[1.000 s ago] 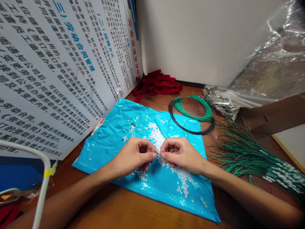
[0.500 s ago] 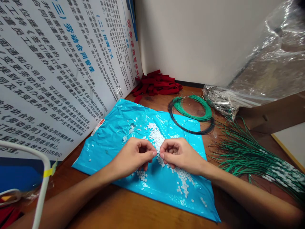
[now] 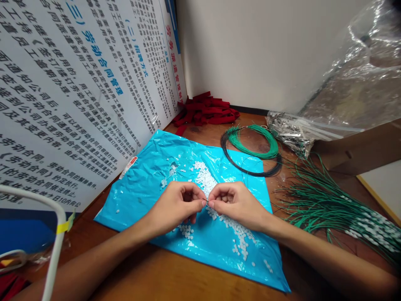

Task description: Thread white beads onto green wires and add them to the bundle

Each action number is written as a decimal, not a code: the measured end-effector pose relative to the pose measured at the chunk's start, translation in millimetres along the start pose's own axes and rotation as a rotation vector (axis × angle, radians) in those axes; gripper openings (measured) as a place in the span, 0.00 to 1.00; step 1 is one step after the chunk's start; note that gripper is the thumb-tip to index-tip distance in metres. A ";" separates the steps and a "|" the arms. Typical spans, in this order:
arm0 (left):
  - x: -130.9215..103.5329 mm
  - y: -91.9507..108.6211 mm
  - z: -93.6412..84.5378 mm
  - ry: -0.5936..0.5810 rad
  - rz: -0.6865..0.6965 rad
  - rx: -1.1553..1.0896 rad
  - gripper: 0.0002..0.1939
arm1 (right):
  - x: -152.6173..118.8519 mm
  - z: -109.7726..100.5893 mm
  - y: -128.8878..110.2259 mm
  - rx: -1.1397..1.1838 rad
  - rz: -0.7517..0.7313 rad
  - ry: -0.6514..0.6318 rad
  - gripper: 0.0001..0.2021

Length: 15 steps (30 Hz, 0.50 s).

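Observation:
My left hand (image 3: 184,202) and my right hand (image 3: 233,205) meet fingertip to fingertip above a blue plastic bag (image 3: 134,209). Both are closed in a pinch, thumb against forefinger. A thin dark bit shows between the fingertips, too small to name. Beneath and around the hands lie many small white bead-like pieces (image 3: 242,238), heaped in a band across the bag. A smaller cluster of white pieces (image 3: 187,231) sits below my left hand.
Coils of green wire (image 3: 272,144) and black wire (image 3: 233,163) overlap the bag's far edge. Green wires with white pieces (image 3: 332,205) spread at right, near a cardboard box (image 3: 360,152). Red strips (image 3: 208,110) are piled behind. A white curved tube (image 3: 56,234) stands at left.
My right hand has shifted slightly left, closing the small gap so the fingertips of both hands now meet. The left hand barely moves.

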<state>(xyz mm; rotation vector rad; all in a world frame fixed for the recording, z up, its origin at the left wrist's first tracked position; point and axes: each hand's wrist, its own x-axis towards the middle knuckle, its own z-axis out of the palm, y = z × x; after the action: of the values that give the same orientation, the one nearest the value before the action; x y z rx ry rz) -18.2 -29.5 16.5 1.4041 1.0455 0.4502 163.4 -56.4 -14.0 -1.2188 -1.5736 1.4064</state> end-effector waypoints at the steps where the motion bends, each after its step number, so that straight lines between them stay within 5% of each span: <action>1: 0.1 0.0 0.2 0.000 -0.004 -0.007 0.06 | 0.0 0.0 0.0 0.006 -0.003 -0.002 0.02; 15: -0.1 1.4 -2.3 -0.033 -0.044 0.001 0.03 | -1.8 -1.1 -7.1 0.003 0.049 -0.034 0.02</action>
<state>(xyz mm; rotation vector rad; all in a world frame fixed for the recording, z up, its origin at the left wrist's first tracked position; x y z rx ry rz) -19.7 -28.0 18.2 1.3824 1.0481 0.3938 163.6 -57.5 -6.7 -1.2453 -1.5738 1.4669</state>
